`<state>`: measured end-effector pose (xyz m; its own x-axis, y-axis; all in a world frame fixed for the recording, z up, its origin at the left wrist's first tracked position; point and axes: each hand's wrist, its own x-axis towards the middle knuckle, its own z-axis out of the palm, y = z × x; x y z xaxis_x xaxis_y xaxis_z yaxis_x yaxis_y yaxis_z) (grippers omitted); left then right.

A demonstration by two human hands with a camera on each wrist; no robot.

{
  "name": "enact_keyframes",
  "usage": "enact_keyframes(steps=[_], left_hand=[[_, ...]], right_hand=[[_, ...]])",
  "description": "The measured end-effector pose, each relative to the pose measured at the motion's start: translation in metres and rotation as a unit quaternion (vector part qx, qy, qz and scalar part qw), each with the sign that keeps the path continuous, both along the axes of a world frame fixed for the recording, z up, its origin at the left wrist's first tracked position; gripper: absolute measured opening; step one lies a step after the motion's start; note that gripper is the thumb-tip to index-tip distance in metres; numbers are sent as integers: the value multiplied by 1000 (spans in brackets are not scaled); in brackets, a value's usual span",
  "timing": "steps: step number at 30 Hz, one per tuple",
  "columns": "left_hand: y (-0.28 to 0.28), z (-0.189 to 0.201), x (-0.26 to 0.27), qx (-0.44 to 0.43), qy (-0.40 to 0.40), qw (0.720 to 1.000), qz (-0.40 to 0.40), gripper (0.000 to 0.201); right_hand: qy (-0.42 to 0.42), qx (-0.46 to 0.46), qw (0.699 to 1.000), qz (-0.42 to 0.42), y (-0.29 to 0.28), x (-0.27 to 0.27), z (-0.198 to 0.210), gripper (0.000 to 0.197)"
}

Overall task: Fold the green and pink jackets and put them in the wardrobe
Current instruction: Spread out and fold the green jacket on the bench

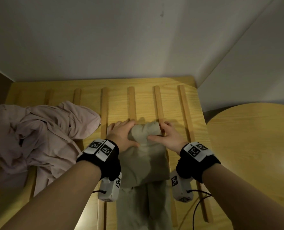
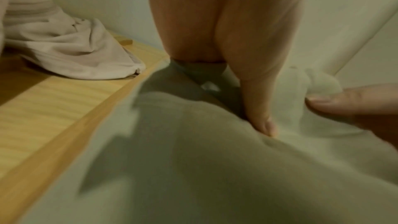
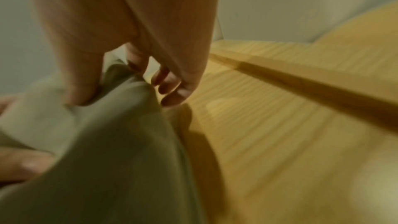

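Note:
The pale green jacket (image 1: 146,161) lies lengthwise on the slatted wooden surface (image 1: 176,103), its far end bunched into a thick fold. My left hand (image 1: 121,135) grips that fold from the left, thumb on top. On the right side my right hand (image 1: 168,135) grips it, fingers curled behind the fabric and thumb pressing in front. The left wrist view shows the green jacket (image 2: 193,168) under my left thumb (image 2: 258,101). The right wrist view shows the green jacket (image 3: 118,151) pinched by my right hand (image 3: 137,67). The pink jacket (image 1: 38,133) (image 2: 71,54) lies crumpled at the left.
Raised wooden slats (image 1: 186,113) run across the surface. White walls (image 1: 138,39) close it off at the back and right. A round wooden table (image 1: 254,146) stands to the right. A dark cable (image 1: 196,211) hangs near my right wrist.

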<state>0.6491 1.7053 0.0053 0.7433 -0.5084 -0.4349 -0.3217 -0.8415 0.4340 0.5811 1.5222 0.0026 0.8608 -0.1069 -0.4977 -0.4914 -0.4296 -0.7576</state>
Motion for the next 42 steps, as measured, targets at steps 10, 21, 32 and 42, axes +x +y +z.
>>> enact_keyframes(steps=[10,21,32,42], left_hand=[[12,-13,-29,-73,-21,993,86,71],[36,-18,-84,-183,38,937,296,94],[33,-12,-54,-192,34,929,315,91],[65,-8,-97,-174,90,955,222,124]], right_hand=[[-58,23,997,-36,4,11,-1,33],[58,91,994,-18,-2,-18,-6,87],[-80,21,994,-76,6,-10,-12,102],[-89,-206,940,259,8,-47,-1,91]])
